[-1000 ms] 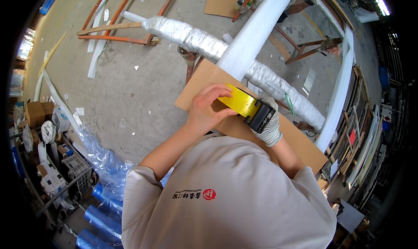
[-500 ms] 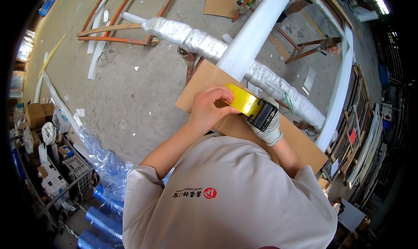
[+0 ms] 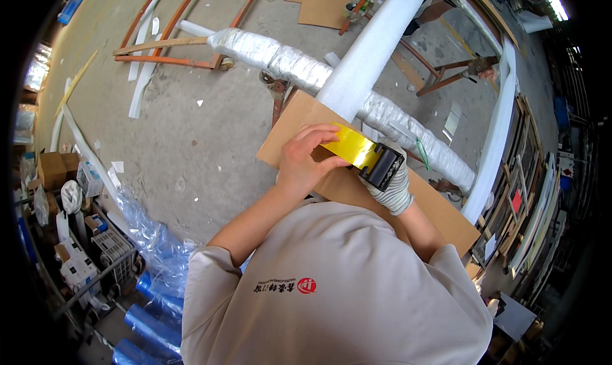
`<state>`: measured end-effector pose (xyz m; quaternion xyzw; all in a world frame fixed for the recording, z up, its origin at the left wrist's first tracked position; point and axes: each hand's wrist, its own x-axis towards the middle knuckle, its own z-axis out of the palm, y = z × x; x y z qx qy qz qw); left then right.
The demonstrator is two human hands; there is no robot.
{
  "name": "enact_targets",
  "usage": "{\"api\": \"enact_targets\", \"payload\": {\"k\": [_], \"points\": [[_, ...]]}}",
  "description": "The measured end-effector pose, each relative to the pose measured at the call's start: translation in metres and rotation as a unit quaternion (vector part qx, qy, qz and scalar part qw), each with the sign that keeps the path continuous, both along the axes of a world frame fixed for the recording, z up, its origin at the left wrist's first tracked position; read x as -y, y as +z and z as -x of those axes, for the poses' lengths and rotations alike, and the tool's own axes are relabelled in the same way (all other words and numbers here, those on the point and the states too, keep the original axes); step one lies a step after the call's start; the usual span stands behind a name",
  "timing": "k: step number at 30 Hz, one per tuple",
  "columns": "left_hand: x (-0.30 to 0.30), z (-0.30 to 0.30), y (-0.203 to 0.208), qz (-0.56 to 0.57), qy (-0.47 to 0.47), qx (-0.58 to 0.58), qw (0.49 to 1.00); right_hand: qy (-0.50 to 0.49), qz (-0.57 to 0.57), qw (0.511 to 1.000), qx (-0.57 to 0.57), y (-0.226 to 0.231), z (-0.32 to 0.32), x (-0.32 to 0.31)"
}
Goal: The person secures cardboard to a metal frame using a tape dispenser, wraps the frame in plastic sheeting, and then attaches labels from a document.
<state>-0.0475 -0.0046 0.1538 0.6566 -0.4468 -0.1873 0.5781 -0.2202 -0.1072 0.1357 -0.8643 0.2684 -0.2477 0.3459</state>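
Note:
A black tape dispenser [image 3: 384,167] sits in my right hand [image 3: 398,185], which wears a striped, light-coloured glove. Yellow tape [image 3: 352,146] stretches from the dispenser toward my bare left hand [image 3: 305,156]. My left fingers and thumb are closed on the free end of that strip. Under both hands lies a flat piece of brown cardboard [image 3: 290,128], set at a slant. Its far edge meets a long piece wrapped in white foam [image 3: 376,46], which runs away from me. The dispenser hides most of my right fingers.
A support wrapped in clear film [image 3: 274,54] crosses beneath the foam-wrapped piece. Orange metal frames [image 3: 167,59] stand at the far left. Blue film rolls [image 3: 153,323] and a grey crate [image 3: 115,242] are at the lower left. Long strips [image 3: 529,205] lean along the right side.
My left hand has shifted slightly left, drawing a little more yellow tape from the dispenser. The right hand and cardboard look nearly unchanged.

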Motion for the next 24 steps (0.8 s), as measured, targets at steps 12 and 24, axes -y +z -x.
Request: {"api": "enact_targets", "payload": {"k": [12, 24], "points": [[-0.003, -0.006, -0.002, -0.033, -0.074, -0.040, 0.996, 0.003, -0.122, 0.992, 0.023, -0.020, 0.012, 0.001], [-0.006, -0.006, -0.016, -0.028, -0.013, -0.266, 0.963, 0.054, 0.032, 0.996, 0.059, -0.022, 0.016, 0.002]]}}
